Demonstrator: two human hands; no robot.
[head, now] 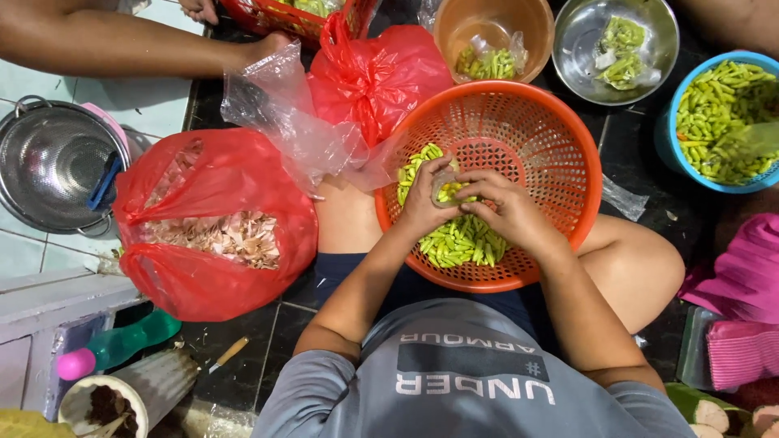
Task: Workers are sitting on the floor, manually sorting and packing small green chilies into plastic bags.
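An orange plastic basket (552,146) rests on my lap, tilted toward me, with a heap of small green chilies (458,239) in its lower part. Both my hands are inside the basket above the heap. My left hand (426,203) and my right hand (507,207) meet at the fingertips and pinch one green chili (450,188) between them. My forearms hide part of the heap.
A red bag of papery peels (215,231) lies at left, with a clear bag (284,113) and a second red bag (377,73) behind. A metal colander (53,166), brown bowl (495,36), steel bowl (617,45) and blue bowl of chilies (722,122) ring the basket. Another person's arm (122,40) reaches in at top left.
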